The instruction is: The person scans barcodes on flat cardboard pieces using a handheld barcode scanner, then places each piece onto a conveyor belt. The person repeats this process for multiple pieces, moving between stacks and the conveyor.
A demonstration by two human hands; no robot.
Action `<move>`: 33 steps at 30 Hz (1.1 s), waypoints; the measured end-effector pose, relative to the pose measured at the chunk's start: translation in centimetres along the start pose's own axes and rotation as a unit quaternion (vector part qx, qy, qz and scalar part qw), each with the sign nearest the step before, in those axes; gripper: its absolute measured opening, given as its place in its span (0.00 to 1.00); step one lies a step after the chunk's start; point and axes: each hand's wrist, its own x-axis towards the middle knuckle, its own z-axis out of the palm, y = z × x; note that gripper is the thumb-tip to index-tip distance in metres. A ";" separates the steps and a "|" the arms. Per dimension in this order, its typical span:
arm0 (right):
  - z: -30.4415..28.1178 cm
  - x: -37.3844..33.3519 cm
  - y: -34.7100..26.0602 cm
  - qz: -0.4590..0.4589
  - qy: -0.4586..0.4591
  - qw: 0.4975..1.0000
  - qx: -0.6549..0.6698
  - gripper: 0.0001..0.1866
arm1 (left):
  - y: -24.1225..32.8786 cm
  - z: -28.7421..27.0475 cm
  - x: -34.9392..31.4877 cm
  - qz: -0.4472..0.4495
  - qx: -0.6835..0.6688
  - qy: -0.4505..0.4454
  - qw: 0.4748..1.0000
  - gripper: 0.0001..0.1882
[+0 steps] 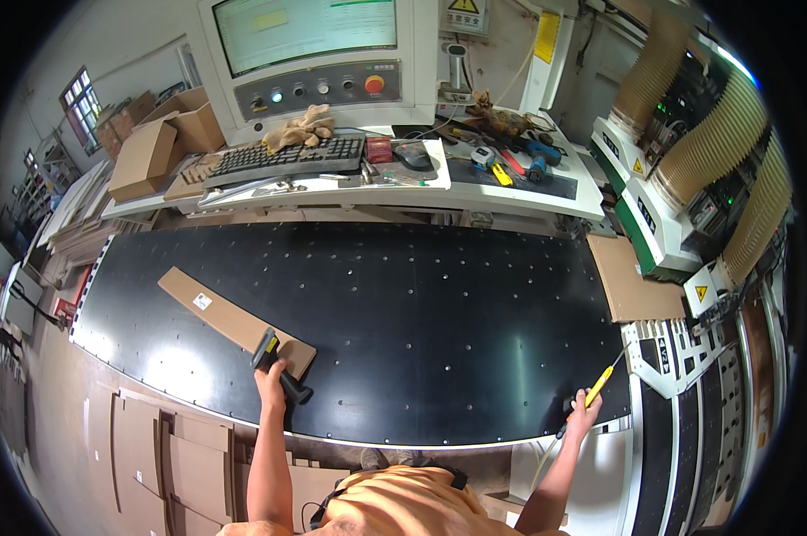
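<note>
A dark handheld barcode scanner (266, 347) is in my left hand (270, 382), whose fingers wrap round its grip. Its head sits over the near right end of a long, narrow brown board (220, 315), which bears a small white label (202, 301). That board lies slantwise on a black table (403, 375) dotted with small studs or holes. At the table's right side, my right hand (584, 414) is closed round a slim yellow tool (601, 386) with a thin tip pointing away to the right. A pale hose or cord runs down below that hand.
Beyond the table stands a desk with a keyboard (287, 159), work gloves (301, 128), a mouse (413, 156) and a tape measure (484, 158) under a screen (307, 32). Machine heads with ribbed hoses (711, 134) rise at right. Brown panels (193, 456) stand at lower left.
</note>
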 end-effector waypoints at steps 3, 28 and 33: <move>-0.2 -0.2 0.3 -0.014 0.007 1.000 0.024 0.21 | 0.0 0.2 0.1 0.018 0.004 0.007 1.000 0.20; 11.8 -21.6 -14.2 0.119 -0.789 0.603 -0.012 0.41 | -0.5 -0.2 0.7 0.039 -0.076 -0.040 0.996 0.14; 12.1 -22.2 -15.4 0.118 -0.808 0.575 -0.055 0.39 | -0.4 -0.6 0.8 0.029 -0.070 -0.055 0.996 0.16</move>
